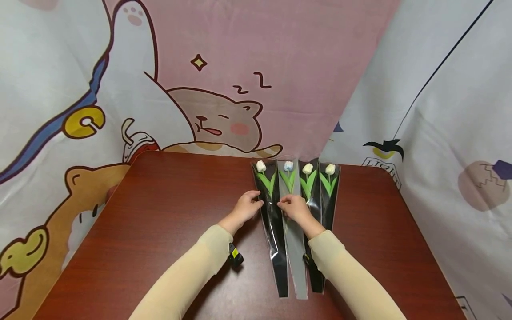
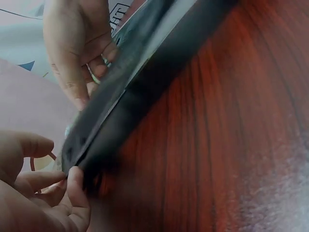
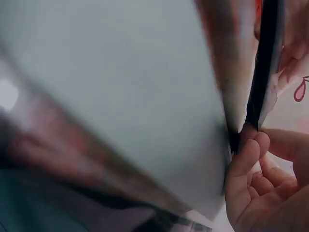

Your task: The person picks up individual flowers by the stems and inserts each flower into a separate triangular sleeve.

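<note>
Several wrapped tulips lie side by side on the table. The leftmost is a white tulip (image 1: 261, 166) in a clear-fronted black sleeve (image 1: 276, 235). My left hand (image 1: 247, 206) pinches this sleeve's left edge between thumb and fingers, as the left wrist view shows up close. On the sleeve's other side, my right hand (image 1: 295, 207) pinches its right edge, with fingertips on the dark rim (image 3: 265, 72) in the right wrist view. Beside it, partly under my right hand, is a grey sleeve (image 1: 295, 262) with a pale blue tulip (image 1: 288, 166).
Two more black sleeves, each with a white tulip (image 1: 330, 169), lie to the right, partly behind my right forearm. All rest on a brown wooden table (image 1: 180, 200). A cartoon-printed cloth (image 1: 312, 66) hangs behind the table's far edge.
</note>
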Available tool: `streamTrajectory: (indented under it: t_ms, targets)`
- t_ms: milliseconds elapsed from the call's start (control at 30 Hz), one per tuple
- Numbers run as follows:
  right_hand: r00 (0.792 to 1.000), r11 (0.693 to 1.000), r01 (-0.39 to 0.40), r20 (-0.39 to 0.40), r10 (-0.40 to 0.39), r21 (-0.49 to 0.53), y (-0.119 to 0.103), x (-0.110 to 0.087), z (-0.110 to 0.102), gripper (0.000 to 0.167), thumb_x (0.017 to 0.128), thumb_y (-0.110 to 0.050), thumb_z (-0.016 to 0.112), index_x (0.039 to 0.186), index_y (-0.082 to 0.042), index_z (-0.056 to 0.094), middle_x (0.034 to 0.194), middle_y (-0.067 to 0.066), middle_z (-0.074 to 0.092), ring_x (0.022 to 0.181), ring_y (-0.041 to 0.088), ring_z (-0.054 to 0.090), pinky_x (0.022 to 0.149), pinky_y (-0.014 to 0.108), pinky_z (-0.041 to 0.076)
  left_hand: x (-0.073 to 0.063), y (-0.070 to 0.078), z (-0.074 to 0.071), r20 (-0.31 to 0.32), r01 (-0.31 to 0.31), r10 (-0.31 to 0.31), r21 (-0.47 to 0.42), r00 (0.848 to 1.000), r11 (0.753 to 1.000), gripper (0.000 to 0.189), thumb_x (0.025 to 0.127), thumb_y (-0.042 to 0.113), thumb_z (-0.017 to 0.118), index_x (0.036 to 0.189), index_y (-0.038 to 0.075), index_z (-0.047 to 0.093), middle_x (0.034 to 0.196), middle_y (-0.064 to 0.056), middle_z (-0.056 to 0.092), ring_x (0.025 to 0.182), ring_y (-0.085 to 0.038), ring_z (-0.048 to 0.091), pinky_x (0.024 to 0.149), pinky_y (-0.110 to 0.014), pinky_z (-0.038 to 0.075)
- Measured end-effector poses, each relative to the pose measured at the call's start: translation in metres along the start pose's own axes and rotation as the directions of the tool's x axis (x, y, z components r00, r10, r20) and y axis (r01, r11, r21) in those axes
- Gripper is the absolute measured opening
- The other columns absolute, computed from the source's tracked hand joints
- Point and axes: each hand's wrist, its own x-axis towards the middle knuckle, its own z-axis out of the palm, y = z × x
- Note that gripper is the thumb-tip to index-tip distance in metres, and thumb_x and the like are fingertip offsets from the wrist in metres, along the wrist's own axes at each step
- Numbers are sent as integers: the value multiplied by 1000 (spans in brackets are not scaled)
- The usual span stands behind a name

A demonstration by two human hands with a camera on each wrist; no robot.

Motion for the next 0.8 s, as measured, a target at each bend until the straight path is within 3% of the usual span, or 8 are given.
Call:
streamTrajectory:
  t_ms: [167, 267, 367, 500, 700, 800]
  targets:
    - [999, 999, 0, 38, 1, -33, 5, 0, 0, 32, 90, -14, 63, 119, -2, 62, 71, 3, 63, 48, 10, 51, 46, 25, 45, 0, -1, 3, 51, 48, -47, -4, 998, 999, 54, 89, 12, 61, 136, -7, 43, 136, -22, 49, 101, -29, 63, 81, -34, 53]
    - [1000, 998, 23, 14, -22, -50, 5, 0, -1, 36, 88, -7, 58, 124, -3, 59, 71, 3, 62, 49, 10, 50, 47, 25, 42, 2, -2, 5, 60, 54, -52, -32, 997, 998, 58, 89, 11, 60, 139, -9, 38, 139, -23, 45, 102, -29, 63, 83, -34, 53]
    - [999, 997, 38, -5, -39, -61, 5, 0, -2, 37, 85, -3, 54, 122, -6, 59, 74, 4, 64, 52, 11, 52, 48, 24, 41, 3, -2, 6, 63, 29, -27, -29, 998, 999, 60, 89, 11, 60, 140, -10, 36, 141, -24, 43, 104, -30, 62, 88, -36, 51]
    - [998, 995, 57, -6, -57, -86, 5, -2, -3, 32, 85, -3, 56, 117, -6, 62, 86, 6, 67, 57, 12, 53, 50, 24, 41, 5, -3, 6, 54, -16, 14, 38, 998, 999, 62, 89, 12, 61, 140, -12, 35, 144, -25, 39, 114, -33, 57, 100, -41, 44]
    - [995, 989, 104, 22, -102, -101, 4, -5, -4, 32, 84, -4, 60, 116, -5, 64, 100, 10, 67, 62, 14, 56, 49, 26, 46, 5, -1, 5, 83, -4, 0, 53, 997, 999, 64, 90, 16, 61, 142, -8, 33, 149, -23, 31, 121, -35, 52, 104, -43, 41]
    - [988, 978, 155, 25, -153, -139, 5, -7, -5, 34, 82, -5, 61, 116, -4, 65, 103, 12, 67, 72, 18, 60, 55, 27, 49, 4, -2, 2, 92, 2, -10, 89, 996, 996, 66, 90, 20, 61, 144, -4, 33, 151, -24, 27, 131, -41, 40, 109, -49, 33]
